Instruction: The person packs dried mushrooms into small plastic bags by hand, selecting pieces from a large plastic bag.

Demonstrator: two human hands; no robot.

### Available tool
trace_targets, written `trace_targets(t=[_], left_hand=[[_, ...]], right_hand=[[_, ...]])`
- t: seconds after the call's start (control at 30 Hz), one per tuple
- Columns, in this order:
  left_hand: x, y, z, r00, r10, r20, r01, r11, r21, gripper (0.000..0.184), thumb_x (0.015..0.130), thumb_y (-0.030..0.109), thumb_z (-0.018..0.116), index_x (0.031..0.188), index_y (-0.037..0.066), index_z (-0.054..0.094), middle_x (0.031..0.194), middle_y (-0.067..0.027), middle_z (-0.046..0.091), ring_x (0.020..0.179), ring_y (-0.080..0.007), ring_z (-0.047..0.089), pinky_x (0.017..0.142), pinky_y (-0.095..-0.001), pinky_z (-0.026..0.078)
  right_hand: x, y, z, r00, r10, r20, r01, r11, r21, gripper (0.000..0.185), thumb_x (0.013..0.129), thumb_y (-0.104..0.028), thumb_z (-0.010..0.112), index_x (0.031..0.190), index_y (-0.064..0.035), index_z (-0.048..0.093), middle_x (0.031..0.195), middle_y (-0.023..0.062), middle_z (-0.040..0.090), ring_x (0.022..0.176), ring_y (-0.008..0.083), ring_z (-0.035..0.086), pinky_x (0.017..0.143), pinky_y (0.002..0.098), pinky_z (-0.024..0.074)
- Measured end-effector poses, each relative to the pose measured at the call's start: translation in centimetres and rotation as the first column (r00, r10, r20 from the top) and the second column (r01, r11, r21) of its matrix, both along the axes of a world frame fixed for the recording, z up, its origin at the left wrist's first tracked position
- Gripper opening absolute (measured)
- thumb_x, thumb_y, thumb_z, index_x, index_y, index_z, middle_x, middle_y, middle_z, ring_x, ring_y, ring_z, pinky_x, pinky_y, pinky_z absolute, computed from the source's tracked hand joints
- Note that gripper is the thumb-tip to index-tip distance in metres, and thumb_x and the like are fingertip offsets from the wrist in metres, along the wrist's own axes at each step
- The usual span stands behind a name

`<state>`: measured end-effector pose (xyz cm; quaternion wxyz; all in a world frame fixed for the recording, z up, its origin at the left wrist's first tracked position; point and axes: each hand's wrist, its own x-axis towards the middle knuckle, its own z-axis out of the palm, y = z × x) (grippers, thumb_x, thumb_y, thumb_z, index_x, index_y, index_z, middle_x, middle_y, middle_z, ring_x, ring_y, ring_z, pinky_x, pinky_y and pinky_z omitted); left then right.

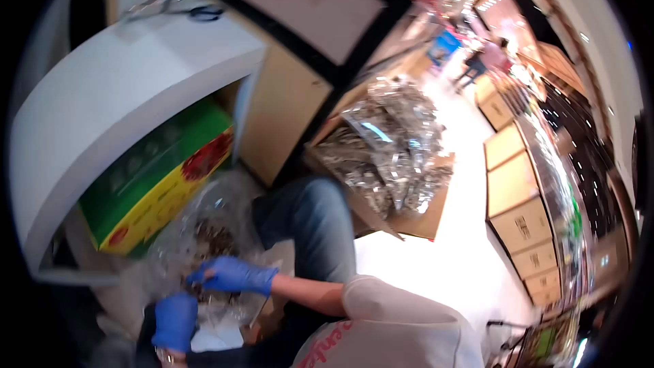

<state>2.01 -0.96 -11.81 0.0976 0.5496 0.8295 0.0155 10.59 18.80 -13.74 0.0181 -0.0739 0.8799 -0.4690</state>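
A clear plastic bag (221,197) holding small brown dried pieces (212,237) stands before my knees. My right hand (235,276), in a blue glove, reaches over the bag's contents with its fingers bent together. What sits between those fingertips is too blurred to make out. At the bag's near left edge, my left hand (176,320), also blue-gloved and with a watch at the wrist, is closed on the plastic. A white sheet or scrap (216,339) lies just beside the left hand.
A green and yellow carton (160,180) sits under a curved white counter (136,75) with dark-handled scissors (204,12) on it. An open cardboard box (429,221) holds shiny plastic bags (395,143). Stacked cartons (521,221) line the right; a person (492,54) is farther off.
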Motion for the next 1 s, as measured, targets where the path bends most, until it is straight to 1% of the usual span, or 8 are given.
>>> trace_targets(t=[0.1,0.17,0.27,0.4,0.5,0.6,0.83,1.0], left_hand=[[0.8,0.1,1.2,0.990,-0.083,0.118,0.078,0.996,0.041,0.011,0.067,0.018,0.060,0.059,0.011,0.062,0.060,-0.0122,0.057,0.053,-0.0312,0.058,0.051,-0.0412,0.046],[3.4,-0.6,-0.3,0.933,0.276,-0.232,-0.272,0.961,0.048,0.012,0.066,0.019,0.061,0.058,0.010,0.062,0.061,-0.0127,0.057,0.055,-0.0313,0.058,0.052,-0.0420,0.046],[0.5,-2.1,-3.0,0.998,-0.042,0.051,0.050,0.984,-0.173,0.005,0.064,0.017,0.067,0.067,0.012,0.066,0.069,-0.0091,0.062,0.063,-0.0267,0.064,0.057,-0.0375,0.051],[-0.2,-4.4,2.4,0.981,0.133,0.144,-0.101,0.973,-0.206,0.006,0.069,0.016,0.060,0.066,0.013,0.065,0.070,-0.0099,0.061,0.060,-0.0264,0.061,0.051,-0.0384,0.047],[0.4,-6.5,4.0,0.945,0.272,0.180,-0.251,0.959,-0.133,0.013,0.079,0.020,0.057,0.071,0.010,0.061,0.070,-0.0118,0.059,0.065,-0.0300,0.058,0.056,-0.0404,0.044],[-0.5,-8.5,4.2,0.861,0.384,0.333,-0.393,0.918,-0.042,0.010,0.080,0.018,0.057,0.080,0.010,0.063,0.081,-0.0092,0.062,0.070,-0.0302,0.060,0.061,-0.0377,0.047],[-1.2,-10.6,5.5,0.755,0.524,0.394,-0.545,0.836,-0.067,0.015,0.079,0.012,0.060,0.093,0.011,0.066,0.094,-0.0077,0.065,0.079,-0.0290,0.062,0.066,-0.0330,0.050],[-0.4,-10.5,5.3,0.866,0.426,0.262,-0.437,0.899,-0.020,0.014,0.077,0.012,0.059,0.091,0.012,0.063,0.087,-0.0028,0.063,0.073,-0.0203,0.061,0.061,-0.0317,0.049]], right_hand=[[-0.3,-0.4,0.3,0.979,0.189,0.072,-0.201,0.956,0.215,0.041,0.080,-0.021,0.058,0.119,-0.0104,0.055,0.089,0.0152,0.059,0.082,0.0338,0.059,0.071,0.0416,0.0484],[-0.4,-0.6,1.4,0.985,0.164,0.054,-0.172,0.959,0.225,0.037,0.080,-0.021,0.058,0.116,-0.0107,0.058,0.090,0.0156,0.060,0.081,0.0331,0.060,0.069,0.0414,0.0487],[-1.3,0.6,1.3,0.994,-0.029,0.102,0.035,0.998,-0.060,0.031,0.086,-0.021,0.056,0.114,-0.0108,0.061,0.099,0.0161,0.063,0.087,0.0318,0.061,0.072,0.0382,0.0495],[-2.0,2.4,-4.8,0.883,-0.333,0.332,0.466,0.713,-0.525,0.026,0.087,-0.018,0.059,0.108,-0.0033,0.063,0.099,0.0162,0.066,0.088,0.0199,0.064,0.078,0.0325,0.0497],[-2.3,4.1,-9.1,0.844,-0.494,0.210,0.498,0.867,0.036,0.024,0.084,-0.024,0.061,0.085,-0.0011,0.066,0.083,0.0175,0.066,0.076,0.0275,0.065,0.068,0.0360,0.0491],[-2.5,3.5,-15.1,0.860,-0.413,0.300,0.472,0.868,-0.157,0.020,0.084,-0.019,0.060,0.095,-0.0028,0.066,0.082,0.0133,0.067,0.074,0.0190,0.064,0.070,0.0297,0.0494],[1.9,-3.9,-27.9,0.809,0.021,0.587,-0.163,0.968,0.191,0.029,0.079,-0.019,0.057,0.105,-0.0079,0.064,0.098,0.0128,0.064,0.078,0.0289,0.063,0.077,0.0385,0.0489],[3.0,-9.0,-31.9,0.856,0.310,0.414,-0.472,0.795,0.381,0.028,0.079,-0.014,0.054,0.105,-0.0085,0.062,0.130,0.0152,0.045,0.125,0.0315,0.038,0.104,0.0354,0.0322]])
